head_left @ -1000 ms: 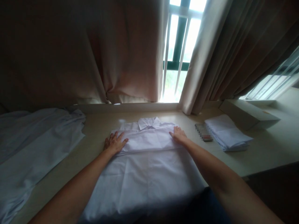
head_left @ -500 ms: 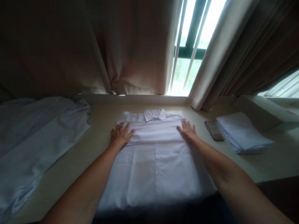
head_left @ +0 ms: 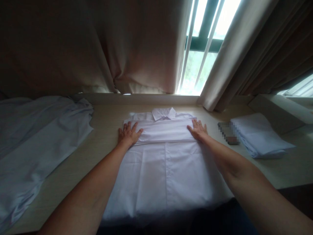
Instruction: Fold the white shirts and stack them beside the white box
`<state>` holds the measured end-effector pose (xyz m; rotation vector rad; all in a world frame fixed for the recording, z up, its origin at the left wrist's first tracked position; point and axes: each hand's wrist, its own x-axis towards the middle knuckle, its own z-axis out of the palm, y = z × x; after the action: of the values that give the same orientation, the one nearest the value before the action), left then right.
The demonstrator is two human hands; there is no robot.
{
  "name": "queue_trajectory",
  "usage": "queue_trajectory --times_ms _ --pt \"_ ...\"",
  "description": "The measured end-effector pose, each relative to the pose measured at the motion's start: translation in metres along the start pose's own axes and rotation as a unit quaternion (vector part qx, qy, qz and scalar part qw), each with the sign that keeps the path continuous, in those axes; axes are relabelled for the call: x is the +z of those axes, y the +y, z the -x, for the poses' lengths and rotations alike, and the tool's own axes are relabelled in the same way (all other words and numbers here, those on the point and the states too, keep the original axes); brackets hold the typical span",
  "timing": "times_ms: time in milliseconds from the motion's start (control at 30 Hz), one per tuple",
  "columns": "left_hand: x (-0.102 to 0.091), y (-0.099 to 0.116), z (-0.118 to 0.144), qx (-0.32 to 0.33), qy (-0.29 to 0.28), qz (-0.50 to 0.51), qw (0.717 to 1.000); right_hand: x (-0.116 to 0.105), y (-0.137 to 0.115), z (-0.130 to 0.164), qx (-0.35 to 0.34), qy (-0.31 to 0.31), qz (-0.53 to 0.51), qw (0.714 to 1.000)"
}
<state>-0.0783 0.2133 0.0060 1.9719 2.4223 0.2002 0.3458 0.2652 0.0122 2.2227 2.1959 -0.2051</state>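
Note:
A white shirt (head_left: 156,173) lies spread on the table in front of me, its collar (head_left: 163,113) at the far end. Below the collar a folded band of the cloth runs across the shirt from side to side. My left hand (head_left: 129,133) rests flat on the left end of this band, fingers spread. On the band's right end lies my right hand (head_left: 198,130), also flat with its fingers apart. Neither hand grips anything. The near end of the shirt reaches the table's front edge.
Loose white cloth (head_left: 44,140) covers the left of the pale table (head_left: 80,173). On the right are a pixelated phone-like object (head_left: 229,133), a folded white garment (head_left: 261,137) and a box-like block (head_left: 276,112). Curtains (head_left: 146,49) hang behind, beside a bright window (head_left: 195,68).
The view has shifted slightly, so things on the table sit a little higher and further right. Both hands stay flat on the shirt's folded band.

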Motion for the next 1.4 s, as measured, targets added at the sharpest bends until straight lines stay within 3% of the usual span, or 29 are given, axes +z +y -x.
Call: queue_trajectory --times_ms 1067,1233,1400 --pt "0.0 0.0 0.001 -0.018 0.004 0.005 1.0 0.004 0.0 -0.001 0.002 0.017 0.006 1.0" --pt "-0.001 0.002 0.019 -0.03 0.006 0.004 1.0 0.004 0.003 0.008 -0.018 0.024 0.006 1.0" --pt "-0.005 -0.001 0.051 -0.034 -0.006 0.006 0.999 0.004 0.004 0.035 -0.012 0.006 0.006 1.0"
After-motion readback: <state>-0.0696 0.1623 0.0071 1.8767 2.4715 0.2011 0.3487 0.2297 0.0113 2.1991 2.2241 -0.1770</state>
